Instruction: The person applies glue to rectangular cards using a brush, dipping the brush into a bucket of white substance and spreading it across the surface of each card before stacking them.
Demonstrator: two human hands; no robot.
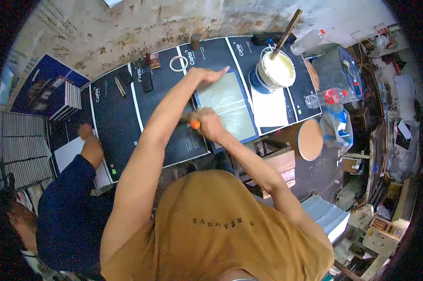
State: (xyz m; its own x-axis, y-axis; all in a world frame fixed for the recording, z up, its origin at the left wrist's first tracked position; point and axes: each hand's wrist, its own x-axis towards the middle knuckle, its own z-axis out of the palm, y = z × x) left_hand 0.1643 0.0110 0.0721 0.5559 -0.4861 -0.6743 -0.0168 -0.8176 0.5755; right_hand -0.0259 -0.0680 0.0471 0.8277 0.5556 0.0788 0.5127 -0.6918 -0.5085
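Note:
A pale, wet-looking greenish sheet with a dark blue border [225, 108] lies on the black-topped table in front of me. My left hand [210, 76] rests at the sheet's far edge, its fingers stretched out flat. My right hand [207, 124] is closed in a fist at the sheet's near left side, smeared slightly by motion. An orange-ended tool [195, 124] sticks out of that fist. The rest of the tool is hidden or blurred, so its kind cannot be made out. Right of the sheet stands a bucket of creamy paste [278, 70] with a wooden stick [286, 33] upright in it.
White paper [269, 108] lies below the bucket. Plastic bottles [308, 42] stand and lie at the right. A tape roll [178, 63] sits toward the back. At left, a co-worker's hand [92, 151] touches a white sheet, near stacked books [26, 145]. A round board [310, 139] lies at right.

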